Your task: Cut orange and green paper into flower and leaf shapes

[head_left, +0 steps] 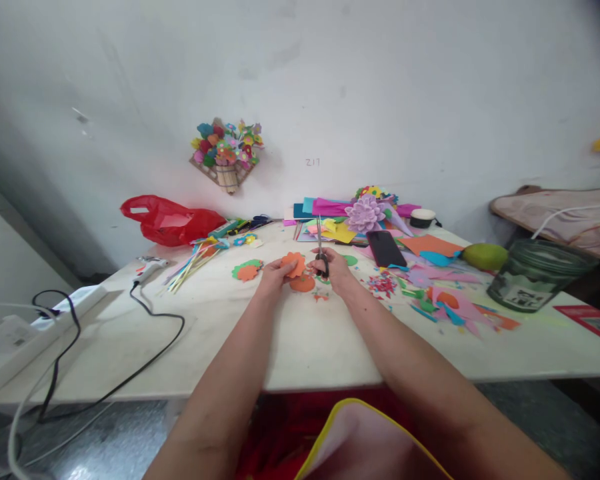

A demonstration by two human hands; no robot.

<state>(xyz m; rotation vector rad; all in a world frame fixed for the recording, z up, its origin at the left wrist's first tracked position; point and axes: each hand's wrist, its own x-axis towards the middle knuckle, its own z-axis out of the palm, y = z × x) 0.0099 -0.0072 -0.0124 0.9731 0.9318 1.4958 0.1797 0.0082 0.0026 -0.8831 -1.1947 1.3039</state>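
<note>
Head camera view, centre of frame: a person's left hand (275, 272) pinches an orange flower-shaped foam cutout (294, 264) between thumb and fingers, while the right hand (333, 267) is closed through the handles of dark-handled metal scissors (320, 248), blades pointing up just beside the cutout, above the middle of a white tabletop (300, 343). The risk, by the look of it, lies in how near the blades stand to the left fingertips: a slip could nick a finger or shear off a petal, and the thin foam could twist in the pinch and spoil the edge. An orange foam disc (303, 285) lies just below the hands. Coloured foam scraps (447, 301) litter the right of the table near a black phone (385, 249) and a dark green glass jar (535, 275); a white glue gun (150, 267) with its black cord (156, 347) lies at left. A red plastic bag (170, 220) sits against the white wall (380, 80), where a paper-flower basket (227, 152) hangs upper left of centre.
</note>
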